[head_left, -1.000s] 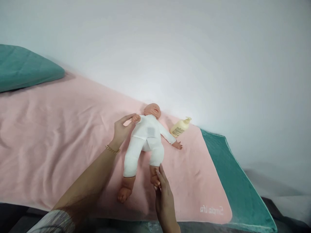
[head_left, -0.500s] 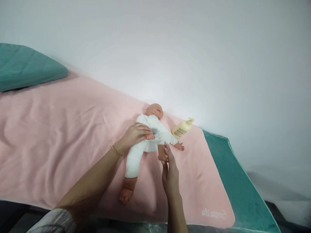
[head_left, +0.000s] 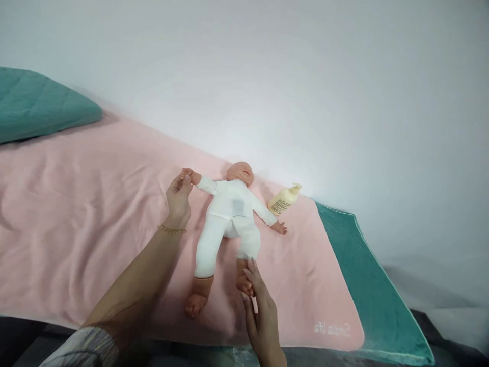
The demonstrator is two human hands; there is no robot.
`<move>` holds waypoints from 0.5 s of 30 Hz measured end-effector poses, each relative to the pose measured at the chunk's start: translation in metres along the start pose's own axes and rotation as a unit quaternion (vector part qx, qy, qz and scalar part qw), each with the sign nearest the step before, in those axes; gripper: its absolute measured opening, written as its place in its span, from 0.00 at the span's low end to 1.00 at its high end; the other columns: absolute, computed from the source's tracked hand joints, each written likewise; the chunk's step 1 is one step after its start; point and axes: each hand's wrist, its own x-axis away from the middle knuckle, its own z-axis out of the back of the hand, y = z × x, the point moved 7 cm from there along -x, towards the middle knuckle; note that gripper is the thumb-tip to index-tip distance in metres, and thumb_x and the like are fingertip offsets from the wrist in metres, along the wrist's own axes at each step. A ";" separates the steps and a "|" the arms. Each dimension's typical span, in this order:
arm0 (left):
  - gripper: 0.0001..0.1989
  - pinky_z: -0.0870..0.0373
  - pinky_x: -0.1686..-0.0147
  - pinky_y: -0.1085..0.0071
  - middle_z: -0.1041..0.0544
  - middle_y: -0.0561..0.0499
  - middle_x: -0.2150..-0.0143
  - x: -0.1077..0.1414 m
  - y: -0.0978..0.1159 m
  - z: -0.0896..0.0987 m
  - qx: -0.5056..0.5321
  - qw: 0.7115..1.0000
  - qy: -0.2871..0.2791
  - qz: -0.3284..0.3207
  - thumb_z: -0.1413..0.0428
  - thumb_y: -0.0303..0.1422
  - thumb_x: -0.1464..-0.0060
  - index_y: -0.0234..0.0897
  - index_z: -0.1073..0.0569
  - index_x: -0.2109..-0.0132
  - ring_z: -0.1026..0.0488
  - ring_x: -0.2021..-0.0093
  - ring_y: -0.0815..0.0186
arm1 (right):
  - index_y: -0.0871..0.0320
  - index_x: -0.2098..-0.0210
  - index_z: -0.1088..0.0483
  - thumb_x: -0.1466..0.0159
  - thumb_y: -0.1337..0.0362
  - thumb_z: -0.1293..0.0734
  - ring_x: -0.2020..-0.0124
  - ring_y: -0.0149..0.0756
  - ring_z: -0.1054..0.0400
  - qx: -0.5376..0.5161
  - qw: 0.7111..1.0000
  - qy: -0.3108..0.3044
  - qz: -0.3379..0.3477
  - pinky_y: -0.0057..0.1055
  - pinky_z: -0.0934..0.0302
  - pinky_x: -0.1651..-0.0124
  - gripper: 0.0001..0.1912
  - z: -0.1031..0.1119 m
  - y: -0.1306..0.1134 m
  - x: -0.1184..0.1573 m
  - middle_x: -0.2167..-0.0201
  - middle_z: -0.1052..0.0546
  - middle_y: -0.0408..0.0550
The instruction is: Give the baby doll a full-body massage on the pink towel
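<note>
Baby doll lies on its back on the pink blanket, near the middle of my view, its head toward the pale wall and its feet toward me. It wears a white outfit with a greyish square patch on the chest. My left hand has the doll's small hand pinched between thumb and fingers, and that arm is drawn out to the side, away from the body. My right hand is curved around the doll's foot on my right, fingers along the top and side and thumb below, holding it lightly. The other foot rests on the blanket, touched by neither of my hands, and the arm on my right lies stretched out with its fingers apart.

Just beside that arm, a pale yellow pump bottle lies tilted on the blanket, its pump head toward the wall and printed text on its side. Around my left wrist I wear a gold bracelet. A green cushion sits at the far left, well apart from the doll, and a green cover shows past the blanket's right edge. Near that blanket corner, pale lettering reads backward
</note>
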 end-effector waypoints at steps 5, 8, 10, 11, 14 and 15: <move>0.07 0.32 0.43 0.71 0.25 0.49 0.47 -0.014 -0.024 0.031 0.049 0.989 0.099 0.097 0.46 0.37 0.37 0.42 0.25 0.56 0.27 0.46 0.70 | 0.49 0.34 0.43 0.31 0.69 0.41 0.35 0.42 0.40 0.007 1.000 -0.023 0.016 0.41 0.37 0.38 0.27 -0.014 0.003 0.026 0.35 0.36 0.48; 0.07 0.31 0.45 0.74 0.24 0.50 0.50 -0.016 -0.031 0.038 0.065 0.984 0.114 0.121 0.50 0.35 0.34 0.43 0.28 0.58 0.26 0.47 0.72 | 0.48 0.35 0.42 0.31 0.69 0.41 0.36 0.42 0.39 0.016 0.999 -0.013 0.027 0.40 0.36 0.40 0.26 -0.025 0.007 0.039 0.36 0.35 0.49; 0.07 0.31 0.45 0.73 0.24 0.49 0.49 -0.016 -0.033 0.040 0.079 0.981 0.121 0.127 0.51 0.32 0.33 0.42 0.29 0.58 0.26 0.47 0.72 | 0.48 0.35 0.42 0.31 0.69 0.42 0.36 0.42 0.40 0.017 0.999 -0.001 0.027 0.40 0.35 0.41 0.26 -0.032 0.011 0.046 0.36 0.35 0.49; 0.07 0.31 0.44 0.72 0.24 0.49 0.49 -0.016 -0.034 0.040 0.086 0.980 0.126 0.128 0.52 0.31 0.34 0.41 0.29 0.58 0.26 0.46 0.71 | 0.47 0.35 0.42 0.31 0.69 0.43 0.36 0.42 0.40 0.016 0.999 0.004 0.027 0.40 0.35 0.41 0.26 -0.035 0.012 0.049 0.36 0.35 0.49; 0.08 0.31 0.43 0.71 0.25 0.48 0.48 -0.016 -0.035 0.041 0.101 0.977 0.136 0.129 0.52 0.28 0.34 0.41 0.28 0.57 0.27 0.45 0.70 | 0.47 0.35 0.43 0.30 0.69 0.44 0.36 0.42 0.41 0.007 1.000 0.015 0.025 0.41 0.35 0.40 0.26 -0.043 0.017 0.057 0.36 0.36 0.48; 0.08 0.31 0.42 0.71 0.25 0.48 0.48 -0.016 -0.036 0.041 0.103 0.977 0.136 0.131 0.52 0.28 0.34 0.41 0.28 0.57 0.27 0.45 0.70 | 0.46 0.35 0.43 0.30 0.70 0.44 0.36 0.42 0.42 0.002 1.000 0.018 0.020 0.41 0.35 0.40 0.26 -0.046 0.019 0.059 0.35 0.36 0.48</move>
